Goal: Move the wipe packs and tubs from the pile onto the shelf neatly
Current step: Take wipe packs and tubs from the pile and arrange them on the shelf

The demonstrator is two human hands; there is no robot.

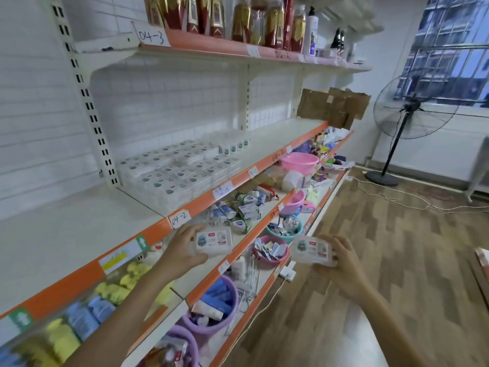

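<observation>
By shelf edge [169, 226], each hand w/ tub, left hand [182, 247], right hand [341, 260]

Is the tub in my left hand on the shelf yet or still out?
Out. The left hand grips the tub in front of the shelf's orange edge, below its surface.

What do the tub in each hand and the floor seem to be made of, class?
The tub in the left hand and the tub in the right hand look like clear, slightly frosted plastic, since you half see through them under printed labels. The floor looks like wood or wood-look laminate, with plank grain and a mild sheen.
</observation>
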